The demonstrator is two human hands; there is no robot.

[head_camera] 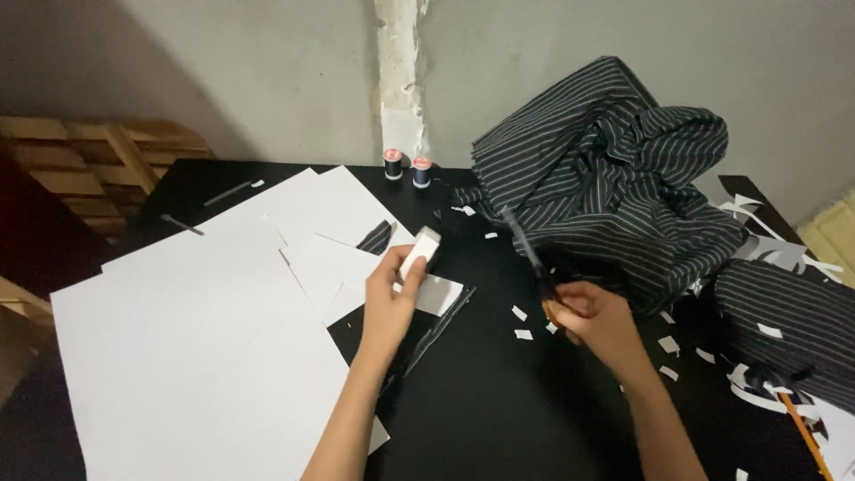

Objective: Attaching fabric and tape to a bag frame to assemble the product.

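Mid-table: paper scrap in one hand, scissors in the other

Centrally, the left hand (pixel 392 298) pinches a small white paper piece (pixel 419 254); its fingers close on the lower end. It looks light and floppy, best held by an edge. At three o'clock, the right hand (pixel 598 322) grips dark scissors (pixel 527 254). White sheets (pixel 196 330) cover the black surface (pixel 499 401); striped fabric (pixel 606 178) heaps at one o'clock, before a grey wall (pixel 267 71).

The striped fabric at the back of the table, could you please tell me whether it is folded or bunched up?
Bunched up: the striped fabric sits in a crumpled heap, its stripes running in many directions.
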